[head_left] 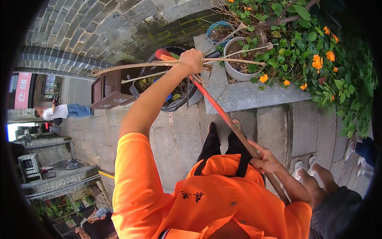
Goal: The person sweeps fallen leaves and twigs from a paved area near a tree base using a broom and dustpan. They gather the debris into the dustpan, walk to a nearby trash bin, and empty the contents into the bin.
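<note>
My left hand is closed in a fist around several dry, pale plant stalks, which stick out to both sides. Beneath it stands a bin with a black liner, holding leaves and scraps. A long wooden pole, red on its upper part, slants from beside my left fist down past my right side. My right hand wraps around the pole's brown part, one finger stretched along it. Red bristles show beyond my left wrist; whether they belong to the pole is hidden.
A brown box-shaped bin stands left of the lined one. Ahead are a grey pot, a blue pot, a stone ledge and orange-flowered plants. People are at right, far left and lower left.
</note>
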Tool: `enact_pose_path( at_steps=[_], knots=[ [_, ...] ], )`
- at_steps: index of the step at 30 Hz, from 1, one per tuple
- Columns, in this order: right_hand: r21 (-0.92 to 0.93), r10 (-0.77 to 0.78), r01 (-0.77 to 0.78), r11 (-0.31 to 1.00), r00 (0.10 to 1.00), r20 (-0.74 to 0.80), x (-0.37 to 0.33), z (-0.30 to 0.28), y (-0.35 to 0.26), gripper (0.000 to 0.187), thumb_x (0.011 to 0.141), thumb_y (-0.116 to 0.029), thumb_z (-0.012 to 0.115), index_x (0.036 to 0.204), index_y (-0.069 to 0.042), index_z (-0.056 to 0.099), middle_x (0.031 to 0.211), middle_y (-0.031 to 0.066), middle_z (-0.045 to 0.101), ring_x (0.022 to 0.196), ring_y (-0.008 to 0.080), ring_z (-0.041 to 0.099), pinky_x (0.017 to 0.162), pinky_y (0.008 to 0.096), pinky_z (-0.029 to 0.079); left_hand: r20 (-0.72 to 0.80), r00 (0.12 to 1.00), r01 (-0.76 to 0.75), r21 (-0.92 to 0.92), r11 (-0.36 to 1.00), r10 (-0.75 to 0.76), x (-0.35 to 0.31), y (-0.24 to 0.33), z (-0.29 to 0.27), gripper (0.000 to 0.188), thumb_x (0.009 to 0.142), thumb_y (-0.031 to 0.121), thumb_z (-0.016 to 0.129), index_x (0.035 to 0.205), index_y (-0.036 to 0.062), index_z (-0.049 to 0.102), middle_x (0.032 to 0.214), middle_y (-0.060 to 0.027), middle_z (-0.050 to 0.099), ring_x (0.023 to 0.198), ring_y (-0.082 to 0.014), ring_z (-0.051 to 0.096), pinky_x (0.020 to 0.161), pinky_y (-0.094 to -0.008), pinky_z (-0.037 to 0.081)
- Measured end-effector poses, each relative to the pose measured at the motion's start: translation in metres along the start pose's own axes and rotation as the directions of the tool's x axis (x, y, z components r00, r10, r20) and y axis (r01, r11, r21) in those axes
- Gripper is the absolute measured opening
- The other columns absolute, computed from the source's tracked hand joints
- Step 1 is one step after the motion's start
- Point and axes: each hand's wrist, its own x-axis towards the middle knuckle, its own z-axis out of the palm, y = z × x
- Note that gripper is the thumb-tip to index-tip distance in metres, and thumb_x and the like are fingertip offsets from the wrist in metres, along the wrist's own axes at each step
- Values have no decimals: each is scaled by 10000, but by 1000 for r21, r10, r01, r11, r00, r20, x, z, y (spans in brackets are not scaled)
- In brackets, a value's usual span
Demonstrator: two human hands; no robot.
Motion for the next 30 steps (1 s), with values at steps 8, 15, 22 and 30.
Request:
enact_pose_path(
  at_steps=[8,15,22,30],
  knots=[
    [-429,-182,129,894,980,-85,-4,15,23,740,829,25,591,1462,-138,243,692,58,611,499,130,542,519,269,469,121,992,-37,6,999,36,44,0,0,306,673,168,652,914,-19,682,963,-241,651,939,-358,637,811,-399,520],
    [-667,-74,45,744,997,-15,-21,7,5,790,776,26,576,1460,-89,197,708,223,618,579,336,635,556,350,505,121,992,14,56,998,-21,37,-27,-26,367,668,171,694,1008,34,694,1042,-186,656,974,-307,642,811,-375,526],
    [-856,37,39,516,997,68,-29,-1,-12,781,788,-127,680,1455,-160,275,677,229,618,647,362,653,633,379,505,-6,999,-44,-88,995,43,2,-34,-39,340,643,229,701,898,4,702,956,-215,665,922,-308,658,789,-377,531],
    [-986,81,-140,-95,986,-148,12,-66,-42,351,808,-140,580,1148,-70,528,901,278,588,840,446,592,729,508,479,-231,970,13,-239,971,-70,-66,-76,-50,254,603,162,690,818,28,705,870,-193,670,872,-320,659,733,-382,536]
  ],
)
